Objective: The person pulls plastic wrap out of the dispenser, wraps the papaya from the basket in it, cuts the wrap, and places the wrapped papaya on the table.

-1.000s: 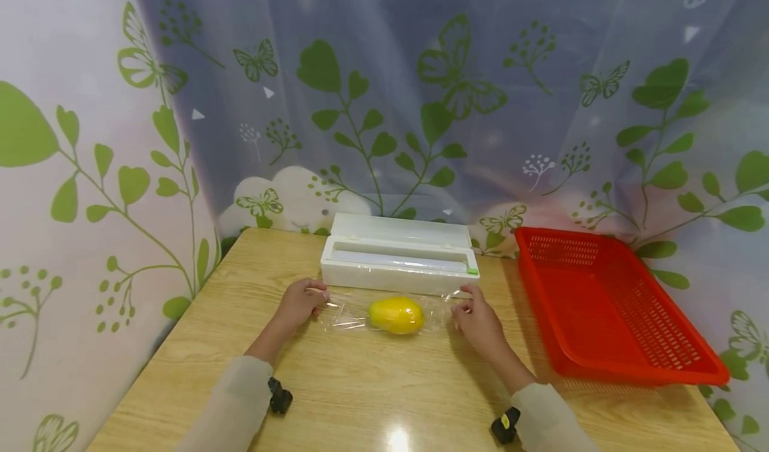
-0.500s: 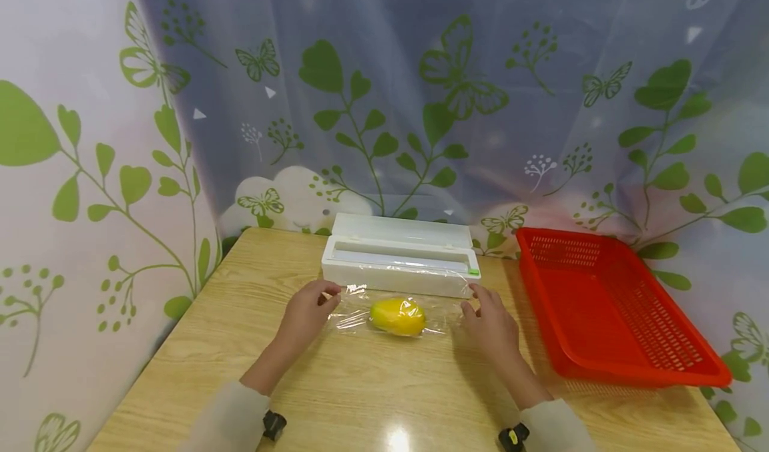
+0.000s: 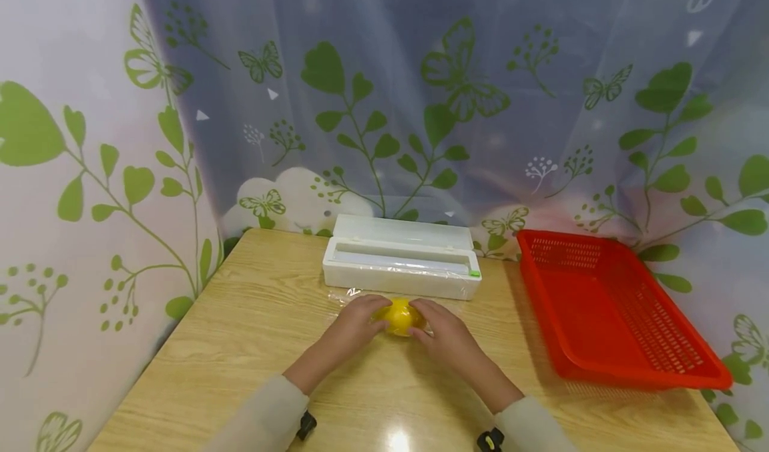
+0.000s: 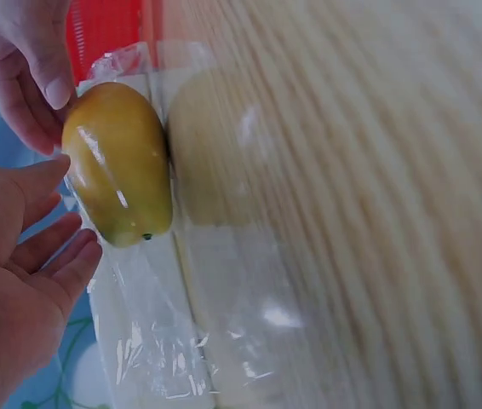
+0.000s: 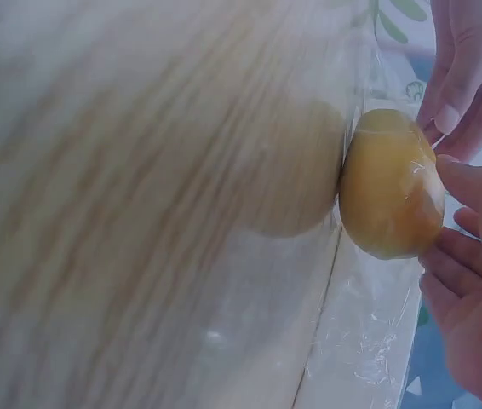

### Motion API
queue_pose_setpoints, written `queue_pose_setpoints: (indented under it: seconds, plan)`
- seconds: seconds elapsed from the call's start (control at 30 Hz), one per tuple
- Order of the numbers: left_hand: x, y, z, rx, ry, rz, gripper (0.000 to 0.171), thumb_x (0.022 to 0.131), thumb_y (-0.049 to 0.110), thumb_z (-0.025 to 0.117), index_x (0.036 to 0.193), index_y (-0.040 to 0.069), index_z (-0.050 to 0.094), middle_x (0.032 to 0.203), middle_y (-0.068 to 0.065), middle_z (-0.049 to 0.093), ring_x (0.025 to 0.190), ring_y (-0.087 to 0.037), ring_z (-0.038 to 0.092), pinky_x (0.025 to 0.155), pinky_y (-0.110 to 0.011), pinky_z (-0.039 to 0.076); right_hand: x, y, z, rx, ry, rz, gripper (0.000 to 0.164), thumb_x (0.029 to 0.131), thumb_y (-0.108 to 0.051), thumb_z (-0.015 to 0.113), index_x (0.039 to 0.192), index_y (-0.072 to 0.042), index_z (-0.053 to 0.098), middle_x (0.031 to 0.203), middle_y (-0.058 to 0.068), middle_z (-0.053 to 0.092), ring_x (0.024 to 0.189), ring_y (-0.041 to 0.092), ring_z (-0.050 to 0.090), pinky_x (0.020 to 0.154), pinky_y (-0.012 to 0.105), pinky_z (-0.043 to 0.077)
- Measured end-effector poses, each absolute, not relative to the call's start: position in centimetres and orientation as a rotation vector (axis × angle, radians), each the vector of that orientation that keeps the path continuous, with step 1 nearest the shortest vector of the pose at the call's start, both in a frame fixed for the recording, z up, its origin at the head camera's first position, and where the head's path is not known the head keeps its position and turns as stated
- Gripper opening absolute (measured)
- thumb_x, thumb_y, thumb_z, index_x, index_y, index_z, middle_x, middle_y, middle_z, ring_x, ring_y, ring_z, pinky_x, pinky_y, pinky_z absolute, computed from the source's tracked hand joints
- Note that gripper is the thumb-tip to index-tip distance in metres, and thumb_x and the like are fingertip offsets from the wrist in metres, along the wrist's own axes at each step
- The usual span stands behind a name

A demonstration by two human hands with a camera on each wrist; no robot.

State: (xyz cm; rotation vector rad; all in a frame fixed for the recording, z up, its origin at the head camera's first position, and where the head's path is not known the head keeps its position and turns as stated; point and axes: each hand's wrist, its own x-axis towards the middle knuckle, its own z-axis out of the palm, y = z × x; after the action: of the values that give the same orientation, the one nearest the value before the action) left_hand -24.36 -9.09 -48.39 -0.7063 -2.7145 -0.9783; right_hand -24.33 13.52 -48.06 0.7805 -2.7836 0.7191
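A yellow mango [image 3: 400, 316] with a greenish end lies on the table under clear cling film [image 4: 152, 341]. My left hand [image 3: 351, 325] curves round its left end in the head view, thumb on the near side and fingers on the far side. From the opposite end my right hand [image 3: 443, 332] holds it the same way, fingertips and thumb against the film-covered skin. In the right wrist view, the mango [image 5: 392, 183] shows a film crease across its top, and the right fingers bend in at its lower side. Film sticks out loose past the left hand.
Just behind the mango stands a long white cling film dispenser [image 3: 399, 280], its lid [image 3: 402, 230] raised and a roll [image 3: 399, 261] inside. A red perforated basket [image 3: 591, 312] sits to the right. A patterned curtain [image 3: 384, 105] hangs behind the wooden table [image 3: 240, 345].
Both hands have let go of the film's ends at left and right and come inward onto the mango. The mango has stayed in about the same place.
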Motion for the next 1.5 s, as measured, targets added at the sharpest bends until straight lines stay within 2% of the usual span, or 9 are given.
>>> queue_pose_setpoints:
  seconds: [0.37, 0.6, 0.8, 1.0, 1.23, 1.37, 1.5]
  plan:
    - [-26.0, -8.8, -48.5, -0.730, -2.783, -0.967, 0.053, 0.089, 0.023, 0.079, 0.134, 0.002, 0.061, 0.135, -0.015, 0.062, 0.125, -0.036, 0.055, 0.108, -0.050, 0.046, -25.7, 13.5, -48.3, 0.814, -2.828, 0.798, 0.064, 0.089, -0.025, 0.079, 0.144, -0.009, 0.051, 0.146, 0.006, 0.053, 0.133, 0.028, 0.053, 0.108, 0.045, 0.048]
    - [-27.3, -8.2, -49.2, -0.731, -2.813, -0.953, 0.057, 0.087, 0.024, 0.081, 0.135, 0.003, 0.059, 0.133, -0.013, 0.063, 0.119, -0.030, 0.056, 0.102, -0.044, 0.049, -26.8, 13.2, -48.5, 0.739, -2.870, 0.806, 0.067, 0.087, -0.025, 0.080, 0.144, -0.008, 0.049, 0.147, 0.011, 0.053, 0.130, 0.031, 0.054, 0.108, 0.047, 0.047]
    - [-27.7, -7.7, -49.0, -0.655, -2.839, -1.007, 0.055, 0.086, 0.022, 0.082, 0.132, 0.003, 0.059, 0.125, -0.012, 0.066, 0.109, -0.025, 0.058, 0.093, -0.039, 0.052, -27.7, 13.0, -48.9, 0.635, -2.915, 0.894, 0.066, 0.089, -0.023, 0.078, 0.144, -0.004, 0.047, 0.141, 0.012, 0.057, 0.124, 0.028, 0.058, 0.106, 0.045, 0.049]
    - [-28.2, -7.6, -49.1, -0.620, -2.856, -1.013, 0.055, 0.086, 0.023, 0.082, 0.131, 0.001, 0.058, 0.128, -0.014, 0.064, 0.113, -0.026, 0.059, 0.097, -0.041, 0.052, -28.2, 13.2, -48.8, 0.650, -2.930, 0.906, 0.061, 0.093, -0.025, 0.074, 0.143, -0.003, 0.047, 0.142, 0.013, 0.055, 0.126, 0.030, 0.057, 0.108, 0.047, 0.047]
    - [-28.5, -7.7, -49.0, -0.631, -2.876, -0.978, 0.059, 0.088, 0.025, 0.080, 0.136, 0.001, 0.056, 0.136, -0.016, 0.059, 0.124, -0.030, 0.056, 0.108, -0.044, 0.046, -28.7, 13.5, -49.0, 0.688, -2.918, 0.863, 0.064, 0.094, -0.029, 0.072, 0.146, -0.001, 0.046, 0.147, 0.016, 0.046, 0.132, 0.033, 0.050, 0.112, 0.048, 0.043]
    - [-28.8, -7.8, -48.9, -0.664, -2.873, -0.945, 0.058, 0.087, 0.026, 0.081, 0.133, 0.001, 0.058, 0.131, -0.014, 0.063, 0.118, -0.029, 0.059, 0.105, -0.044, 0.048, -29.0, 13.5, -49.0, 0.670, -2.948, 0.860, 0.065, 0.096, -0.033, 0.070, 0.148, -0.005, 0.045, 0.147, 0.014, 0.048, 0.132, 0.032, 0.051, 0.113, 0.048, 0.042]
    - [-29.2, -7.9, -49.1, -0.671, -2.882, -0.945, 0.058, 0.085, 0.026, 0.083, 0.132, 0.002, 0.058, 0.126, -0.012, 0.065, 0.111, -0.025, 0.061, 0.102, -0.042, 0.050, -29.3, 13.5, -49.1, 0.676, -2.929, 0.883, 0.065, 0.095, -0.029, 0.071, 0.148, -0.004, 0.043, 0.145, 0.014, 0.052, 0.130, 0.031, 0.053, 0.112, 0.049, 0.042]
